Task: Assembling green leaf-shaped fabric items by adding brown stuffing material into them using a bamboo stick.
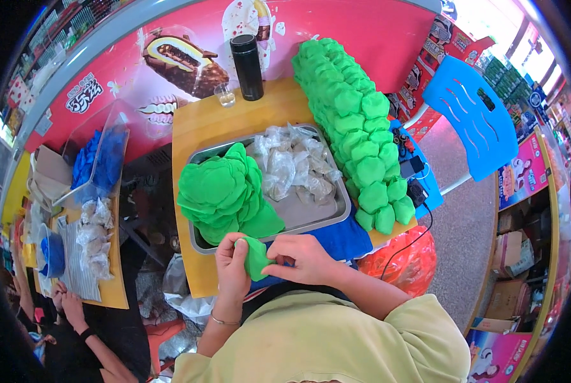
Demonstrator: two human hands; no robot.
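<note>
A small piece of green fabric (256,259) is held up in front of my chest, just off the tray's near edge. My left hand (233,263) pinches its left side between thumb and fingers. My right hand (303,258) has its fingers closed on the right edge. Beyond them, a grey metal tray (292,216) holds a heap of flat green fabric pieces (220,190) on its left. Clear plastic bags (292,159) with greyish contents fill its back right. Along the table's right side runs a long stack of plump green fabric pouches (355,127).
A black flask (246,67) and a clear cup (224,96) stand at the table's back. Blue cloth (343,239) lies on its front edge. A blue chair (474,115) and a red plastic bag (403,258) are at right. Another person's hands (68,306) work at a left table.
</note>
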